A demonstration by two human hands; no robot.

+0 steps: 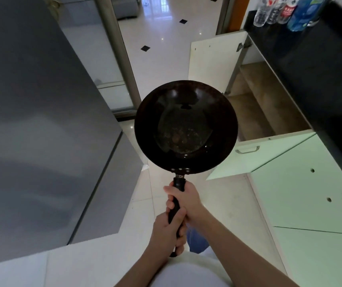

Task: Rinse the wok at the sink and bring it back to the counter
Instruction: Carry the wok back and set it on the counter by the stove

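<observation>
Left hand (167,233) and right hand (186,201) are both clutching the wok (186,125) by its handle (179,183); keeping it level (residue's sitting inside) is looking wise.

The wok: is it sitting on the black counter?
No: both the left hand and the right hand grip the handle, holding the wok up over the floor, apart from the black counter.

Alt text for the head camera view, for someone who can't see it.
A dark wok is held by its handle in both hands, right hand ahead of left hand, over a tiled floor. Grey fridge at left; open cabinet doors and black counter with bottles at right.
</observation>
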